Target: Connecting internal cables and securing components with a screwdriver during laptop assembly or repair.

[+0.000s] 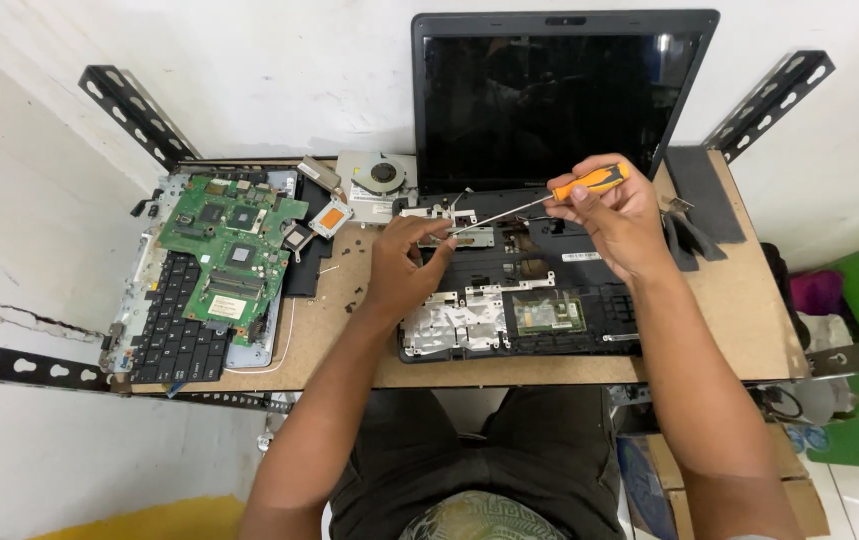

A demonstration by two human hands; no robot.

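Dark trousers and two bare forearms sit nearest the camera, reaching up over the front edge of the bench (749, 340). Cardboard boxes (669, 470) stand on the floor at lower right, brown with a blue patch.

On the bench lies an opened laptop base (549, 300), black, with bare metal brackets and a small green board inside; a white rectangular label sits near its middle.

Left hand (404, 265) rests on the base, fingers pinched down by the screwdriver tip; what they hold is too small to tell. Right hand (614, 220) is clenched around the orange handle of a screwdriver (539, 205). Long axis runs from upper right down to lower left, with the tip touching the metal bracket just beside the left fingertips. Left hand is nearer the tip.

Left of the hands, well apart: a green motherboard (234, 250) with a pale square label, lying on a black keyboard (174, 335). Behind it sits a cooling fan (379, 180).

Farthest back, the laptop screen (549, 95) stands upright, dark, against the white wall.
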